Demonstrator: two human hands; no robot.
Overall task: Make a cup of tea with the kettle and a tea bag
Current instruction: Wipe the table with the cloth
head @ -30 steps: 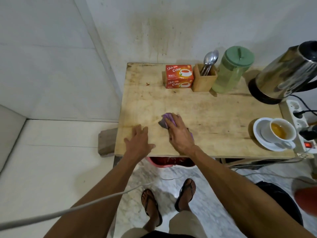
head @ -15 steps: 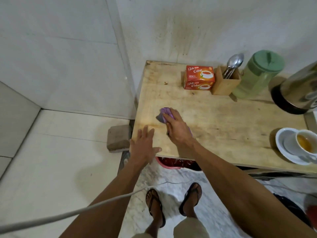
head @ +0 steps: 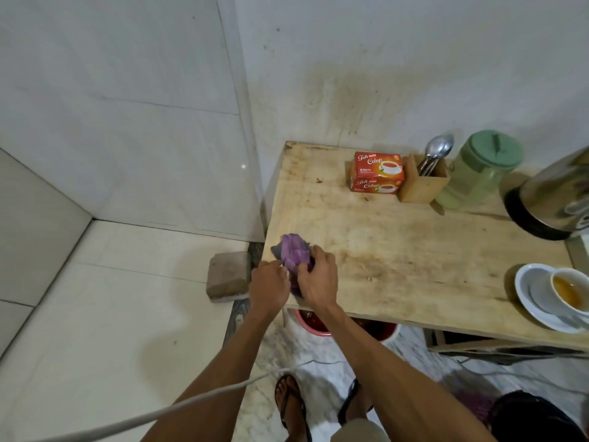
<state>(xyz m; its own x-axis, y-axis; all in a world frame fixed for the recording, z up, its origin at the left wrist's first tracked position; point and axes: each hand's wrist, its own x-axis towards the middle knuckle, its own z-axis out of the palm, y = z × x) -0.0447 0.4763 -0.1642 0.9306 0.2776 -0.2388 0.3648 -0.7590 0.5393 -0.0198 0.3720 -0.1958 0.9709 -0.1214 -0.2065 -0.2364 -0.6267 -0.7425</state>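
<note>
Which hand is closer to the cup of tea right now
Right. The right hand grips the purple cloth on the side facing the cup of tea; the left hand sits beyond it at the table's corner.

One bench (head: 414,250) carries one purple cloth (head: 294,254), one tea box (head: 377,172), one wooden holder (head: 422,183) with perhaps three spoons (head: 438,151), one green jar (head: 478,170), one kettle (head: 554,199), one cup (head: 570,290), one saucer (head: 535,301).

Left hand (head: 268,287) now on cloth (head: 294,256)
</note>
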